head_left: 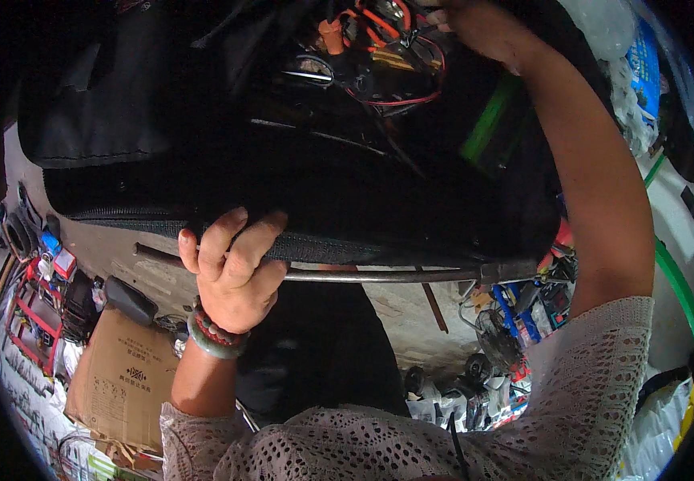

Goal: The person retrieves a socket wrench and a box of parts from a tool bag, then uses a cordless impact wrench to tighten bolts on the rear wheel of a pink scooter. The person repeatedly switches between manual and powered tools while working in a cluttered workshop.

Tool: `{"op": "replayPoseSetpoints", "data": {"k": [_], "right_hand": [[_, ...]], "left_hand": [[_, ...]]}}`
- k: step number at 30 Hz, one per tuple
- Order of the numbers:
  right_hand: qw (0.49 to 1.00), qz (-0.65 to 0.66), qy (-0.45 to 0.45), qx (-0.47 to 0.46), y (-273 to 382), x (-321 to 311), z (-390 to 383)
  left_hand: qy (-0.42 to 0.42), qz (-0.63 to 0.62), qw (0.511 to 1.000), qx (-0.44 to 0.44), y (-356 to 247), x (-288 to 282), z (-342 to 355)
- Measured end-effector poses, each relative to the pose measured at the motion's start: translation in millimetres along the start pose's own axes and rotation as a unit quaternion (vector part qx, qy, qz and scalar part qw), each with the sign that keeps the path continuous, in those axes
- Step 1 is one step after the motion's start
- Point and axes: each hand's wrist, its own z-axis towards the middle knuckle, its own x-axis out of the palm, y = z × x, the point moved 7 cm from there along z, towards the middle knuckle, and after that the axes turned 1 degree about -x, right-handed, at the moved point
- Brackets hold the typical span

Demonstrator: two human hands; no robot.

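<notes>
An open black fabric bag [379,228] fills the upper middle of the view, its near edge running across in front of the person. The left hand [239,268] is at that edge, its grip narrow, the fingers bent and laid on the dark cloth; whether they pinch it, I cannot tell. A thin dark metal bar [363,276] runs just below the edge and passes behind this hand. A pale green bangle [215,346] and a string of reddish beads [223,329] circle the left wrist.

The right hand [483,32] reaches into the far part of the bag, close to the top of the view. Its fingertips are near some orange-handled tools [385,24], but deep shadow hides the grip, so I cannot tell whether it holds anything. Near the tools lie an orange cylindrical piece [331,37] and a looping red wire [401,103]. A green strip [490,120] lies beneath the right forearm. At lower left stands a brown cardboard box [127,369].
</notes>
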Motion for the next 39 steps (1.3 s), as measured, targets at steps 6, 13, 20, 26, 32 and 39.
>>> {"op": "replayPoseSetpoints", "data": {"k": [6,13,20,26,32,39], "right_hand": [[0.972,-0.065,-0.201,-0.104,29.7,29.8,28.3],[0.997,-0.042,-0.058,0.034,54.4,76.4,14.9],[0.992,0.011,0.031,-0.118,78.1,95.5,-32.4],[0.982,0.148,-0.066,-0.094,7.6,29.1,14.2],[0.968,0.213,-0.049,-0.127,-55.0,32.4,51.0],[0.947,-0.320,0.013,0.032,-57.8,29.9,12.6]], "left_hand": [[-0.008,0.006,1.000,0.000,0.4,0.2,-0.3],[-0.019,0.005,1.000,0.018,5.9,2.7,-7.7],[-0.010,0.009,1.000,0.010,5.0,0.0,-3.2],[-0.012,0.016,1.000,0.018,5.6,2.8,-5.5],[-0.011,0.003,1.000,0.014,3.8,2.1,-2.5],[-0.013,0.008,1.000,0.018,2.7,0.0,-1.3]]}}
